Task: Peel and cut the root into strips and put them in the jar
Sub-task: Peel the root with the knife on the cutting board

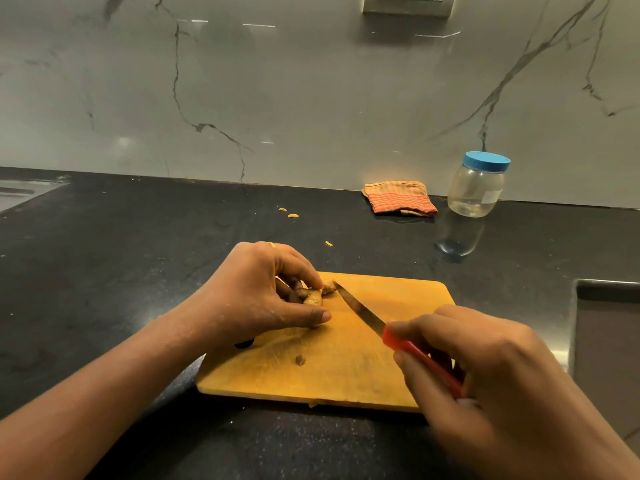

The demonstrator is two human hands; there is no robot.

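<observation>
The left forearm comes in from 8 o'clock and the left hand (263, 292) arches over the far-left part of the cutting board (381, 375). Its fingers curl down and pinch the root (318, 294) against the wood. The thumb lies flat along the board at the root's 6 o'clock side, and a ring (272, 244) shows on one finger. The right hand (485, 368) enters from 4 o'clock, knuckles up, with its fingers wrapped around the red handle of the knife (360, 310). The blade runs toward 10 o'clock and its tip meets the root just beside the left fingertips.

The root is a small, knobbly, tan-brown lump with rough skin, partly hidden under the fingers. It sits at about 10 o'clock from the board's centre. A tiny brown bit (300, 359) lies alone on the board toward 7 o'clock.

The jar (476, 188) stands upright on the dark counter (121, 271) at 1 o'clock from the board, well apart from it. It is clear and its blue lid (487, 161) is on. A folded orange checked cloth (400, 198) lies just at its 9 o'clock side. A few yellow scraps (293, 215) dot the counter at 11 o'clock.
</observation>
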